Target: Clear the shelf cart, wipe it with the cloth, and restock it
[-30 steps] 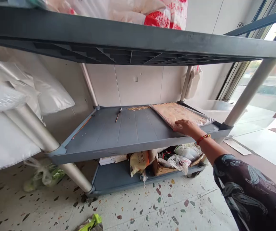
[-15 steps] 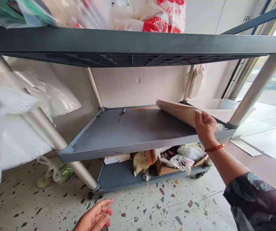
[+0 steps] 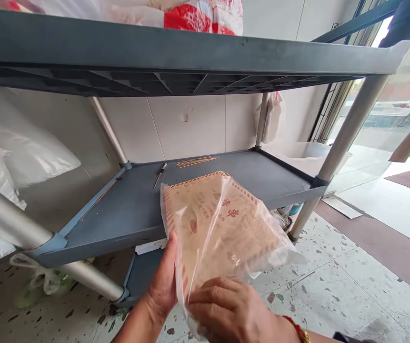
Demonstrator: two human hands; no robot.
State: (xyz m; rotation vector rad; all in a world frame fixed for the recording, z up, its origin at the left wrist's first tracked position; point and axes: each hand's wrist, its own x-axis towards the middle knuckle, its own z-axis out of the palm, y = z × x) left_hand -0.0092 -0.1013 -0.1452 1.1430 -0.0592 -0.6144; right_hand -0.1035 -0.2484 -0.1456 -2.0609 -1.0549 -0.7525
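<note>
Packet (image 3: 233, 209) of brown paper with red print and a striped border, in a clear plastic wrapper (image 3: 285, 253), held by two bare hands. From this viewpoint it overlaps the front edge of a grey middle shelf (image 3: 279, 174). The left hand (image 3: 162, 283) is clamped on the packet's left edge, thumb on top, its other fingers hidden. The right hand (image 3: 228, 307), with a red bracelet (image 3: 296, 328) at the wrist, has its fingers close together over the near end; its thumb is hidden, so whether it pinches cannot be told. Farther back on the shelf lie thin sticks (image 3: 195, 162) and, to their left, a slim pen-like item (image 3: 160, 175). Red-and-white bags (image 3: 190, 18) rest on the upper shelf (image 3: 155, 51).
</note>
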